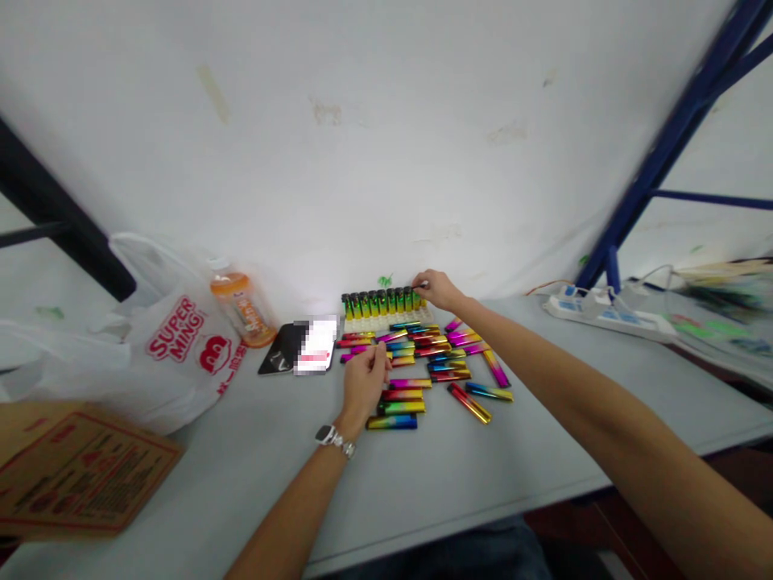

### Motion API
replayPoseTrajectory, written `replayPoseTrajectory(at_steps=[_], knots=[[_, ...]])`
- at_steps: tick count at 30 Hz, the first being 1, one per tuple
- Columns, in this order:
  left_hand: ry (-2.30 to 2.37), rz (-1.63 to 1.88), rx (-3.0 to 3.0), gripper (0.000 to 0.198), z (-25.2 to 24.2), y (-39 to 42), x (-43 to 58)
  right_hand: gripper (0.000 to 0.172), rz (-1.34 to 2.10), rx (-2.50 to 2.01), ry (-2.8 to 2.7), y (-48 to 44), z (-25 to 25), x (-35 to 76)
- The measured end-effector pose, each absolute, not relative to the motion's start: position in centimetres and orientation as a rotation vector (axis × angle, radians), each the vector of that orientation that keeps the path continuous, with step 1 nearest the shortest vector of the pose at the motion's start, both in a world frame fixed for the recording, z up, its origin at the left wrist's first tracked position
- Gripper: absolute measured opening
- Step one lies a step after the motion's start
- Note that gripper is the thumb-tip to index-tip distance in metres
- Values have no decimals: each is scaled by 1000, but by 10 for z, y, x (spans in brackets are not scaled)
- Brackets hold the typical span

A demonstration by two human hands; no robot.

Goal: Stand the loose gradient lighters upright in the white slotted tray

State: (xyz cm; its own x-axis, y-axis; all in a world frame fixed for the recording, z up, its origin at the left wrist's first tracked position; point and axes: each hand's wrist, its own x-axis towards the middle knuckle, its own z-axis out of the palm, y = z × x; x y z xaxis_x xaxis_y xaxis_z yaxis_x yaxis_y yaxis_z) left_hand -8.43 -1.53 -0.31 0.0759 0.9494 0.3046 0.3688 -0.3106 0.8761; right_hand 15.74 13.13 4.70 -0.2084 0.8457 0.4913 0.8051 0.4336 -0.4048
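A row of upright lighters (380,303) stands in a pale tray (386,321) against the white wall. My right hand (436,289) reaches to the right end of that row, its fingers pinched on the last lighter there. In front of the tray lies a heap of several rainbow-coloured lighters (423,354) on the grey table (423,475). My left hand (364,382), with a watch on its wrist, is curled over the left side of the heap and closed on lighters from it.
A phone (300,346) lies left of the tray, with an orange drink bottle (242,309) and a white plastic bag (175,346) beyond it. A cardboard box (72,471) is at the near left. A power strip (604,312) and a blue frame (670,137) stand at the right.
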Motion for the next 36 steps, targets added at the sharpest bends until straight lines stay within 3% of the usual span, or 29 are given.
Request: replayPoseTrajectory(at_steps=[11,23,36], knots=[[1304,1233,1760,53,-5,-14,-86,20,266,-1341,-2034,134,55,163],[1323,1228,1768,53,-5,-14,-87,16,-76,-1425,-1966,122,34,146],[1315,1230,1745,54,-5,-16,-87,47,-81,-1656,-2024,85,29,132]])
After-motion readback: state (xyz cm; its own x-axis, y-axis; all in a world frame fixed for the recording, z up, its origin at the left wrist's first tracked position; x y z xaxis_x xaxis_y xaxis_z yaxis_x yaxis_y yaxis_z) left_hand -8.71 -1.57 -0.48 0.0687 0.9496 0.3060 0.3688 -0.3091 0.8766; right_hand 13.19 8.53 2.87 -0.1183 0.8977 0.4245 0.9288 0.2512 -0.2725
